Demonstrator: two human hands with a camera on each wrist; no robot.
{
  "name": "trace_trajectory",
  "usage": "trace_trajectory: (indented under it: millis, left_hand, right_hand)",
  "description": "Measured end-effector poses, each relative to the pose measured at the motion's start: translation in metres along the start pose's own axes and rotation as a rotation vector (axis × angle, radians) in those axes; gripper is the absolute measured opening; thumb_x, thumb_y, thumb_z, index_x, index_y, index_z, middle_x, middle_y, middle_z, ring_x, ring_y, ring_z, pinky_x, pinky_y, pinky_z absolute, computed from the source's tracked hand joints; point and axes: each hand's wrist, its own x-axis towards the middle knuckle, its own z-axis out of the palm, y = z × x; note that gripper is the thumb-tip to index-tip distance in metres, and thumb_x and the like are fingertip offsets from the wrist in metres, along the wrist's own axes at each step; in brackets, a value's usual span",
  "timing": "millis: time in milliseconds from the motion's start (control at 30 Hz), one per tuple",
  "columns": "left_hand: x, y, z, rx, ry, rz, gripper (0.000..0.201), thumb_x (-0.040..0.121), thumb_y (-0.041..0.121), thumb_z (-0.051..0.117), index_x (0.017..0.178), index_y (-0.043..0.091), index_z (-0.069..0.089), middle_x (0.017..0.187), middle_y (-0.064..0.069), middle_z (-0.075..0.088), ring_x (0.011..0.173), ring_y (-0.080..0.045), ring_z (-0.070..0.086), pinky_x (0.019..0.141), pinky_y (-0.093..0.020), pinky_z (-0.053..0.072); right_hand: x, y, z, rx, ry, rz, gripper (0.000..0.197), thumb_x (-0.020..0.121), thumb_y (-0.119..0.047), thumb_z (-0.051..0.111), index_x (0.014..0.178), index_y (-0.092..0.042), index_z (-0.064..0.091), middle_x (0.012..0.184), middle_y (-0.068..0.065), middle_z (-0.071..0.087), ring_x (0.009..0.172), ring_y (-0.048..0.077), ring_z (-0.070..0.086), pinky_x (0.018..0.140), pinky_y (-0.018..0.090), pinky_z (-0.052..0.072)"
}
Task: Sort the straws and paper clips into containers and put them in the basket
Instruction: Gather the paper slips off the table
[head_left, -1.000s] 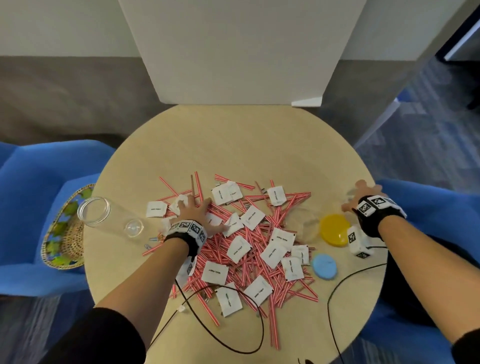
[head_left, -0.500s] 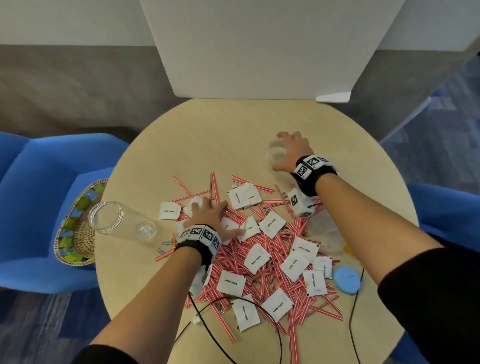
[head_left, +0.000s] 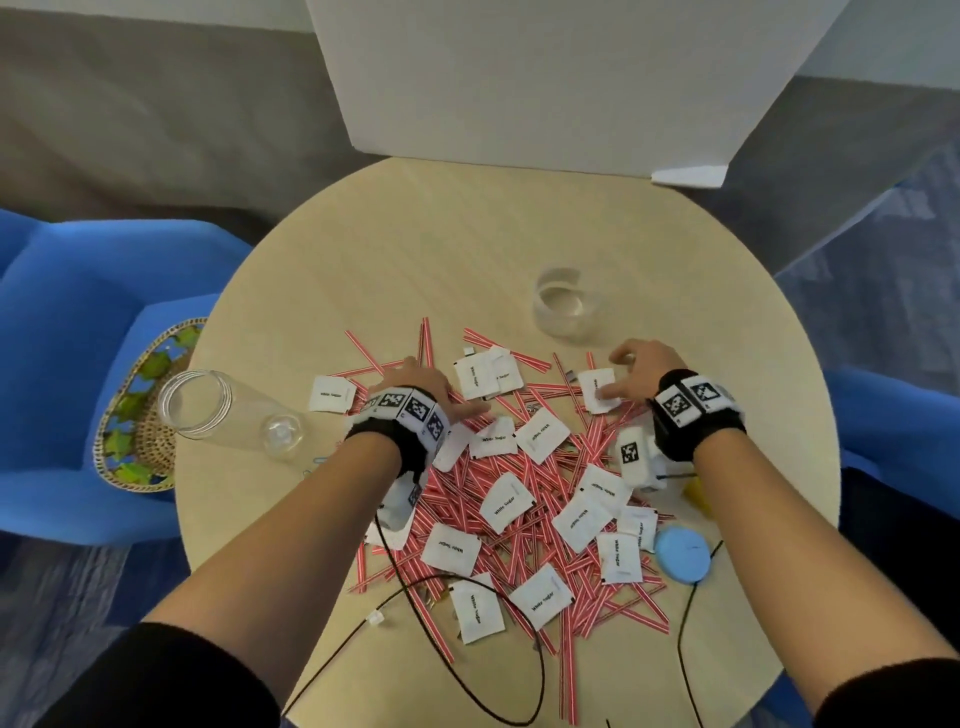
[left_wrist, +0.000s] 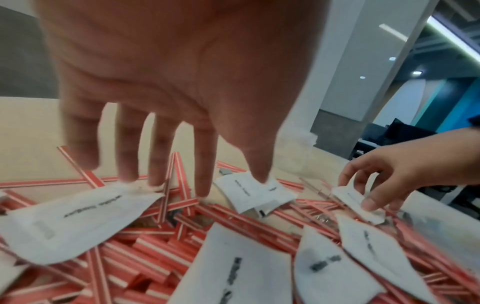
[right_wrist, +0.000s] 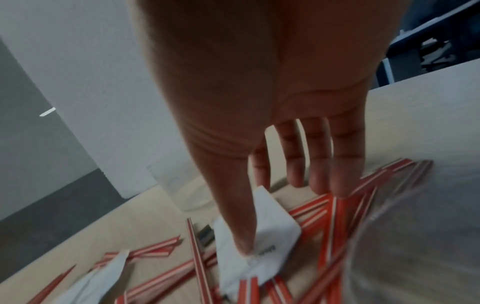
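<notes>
The red-and-white straws are heaped mid-table with white sugar packets scattered on top. The left hand lies flat on the pile's near-left part, fingers straight, holding nothing. The right hand pinches one sugar packet at the pile's far-right edge. A small clear cup stands just beyond the pile, and a clear jar lies tipped left of it. The woven basket sits further left, on a blue chair.
</notes>
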Motion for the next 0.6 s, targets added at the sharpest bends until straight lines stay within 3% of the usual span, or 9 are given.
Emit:
trace_trajectory:
  millis: [67,100,200,333,467,600]
  left_hand:
    - [0.011,0.002,-0.006,-0.007,0.118,-0.013,0.074,0.072,0.083,0.049,0.107,0.022,0.071,0.104,-0.004,0.064,0.094,-0.026,0.062,0.084,-0.041,0.055]
    - [0.014,0.003,-0.007,-0.026,0.199,-0.013,0.063,0.077,0.075,0.053,0.104,0.021,0.071,0.101,-0.003,0.065,0.092,-0.025,0.062,0.083,-0.039,0.056]
    - [0.018,0.009,-0.005,-0.133,0.359,0.042,0.044,0.084,0.053,0.063,0.113,0.021,0.062,0.118,-0.005,0.057,0.107,-0.026,0.054,0.091,-0.041,0.051]
    - [0.028,0.016,0.007,-0.203,0.391,0.164,0.060,0.079,0.054,0.068,0.129,0.025,0.053,0.131,-0.006,0.048,0.120,-0.028,0.045,0.099,-0.041,0.045]
    - [0.033,0.014,0.017,-0.234,0.419,0.209,0.060,0.074,0.058,0.073,0.124,0.027,0.060,0.122,-0.006,0.052,0.116,-0.026,0.046,0.100,-0.040,0.043]
    - [0.028,0.009,0.014,-0.381,0.377,0.202,0.055,0.071,0.047,0.081,0.116,0.021,0.061,0.110,-0.004,0.064,0.100,-0.023,0.058,0.086,-0.036,0.051]
  right_hand:
    - [-0.006,0.001,0.009,-0.007,0.054,0.000,0.055,0.063,-0.026,0.091,0.110,-0.016,0.064,0.118,0.006,0.066,0.094,0.022,0.062,0.077,0.028,0.047]
    - [-0.008,0.000,0.013,-0.016,0.073,-0.004,0.049,0.064,-0.026,0.091,0.104,-0.016,0.065,0.112,0.006,0.068,0.088,0.021,0.061,0.071,0.027,0.045]
    - [-0.012,-0.003,0.018,-0.055,0.062,-0.031,0.036,0.066,-0.030,0.089,0.092,-0.018,0.066,0.096,0.003,0.070,0.080,0.019,0.061,0.065,0.026,0.043]
    - [-0.017,-0.004,0.012,-0.021,0.093,-0.095,0.020,0.072,-0.020,0.084,0.084,-0.018,0.069,0.088,0.002,0.070,0.070,0.015,0.063,0.051,0.018,0.040]
    - [-0.034,-0.008,0.004,0.187,0.132,-0.209,0.023,0.073,-0.017,0.083,0.094,-0.017,0.074,0.071,-0.006,0.063,0.068,0.012,0.062,0.062,0.021,0.046]
    - [-0.054,-0.022,0.016,0.254,-0.079,-0.296,0.017,0.075,-0.026,0.083,0.088,-0.019,0.075,0.079,-0.004,0.071,0.068,0.010,0.064,0.065,0.024,0.050]
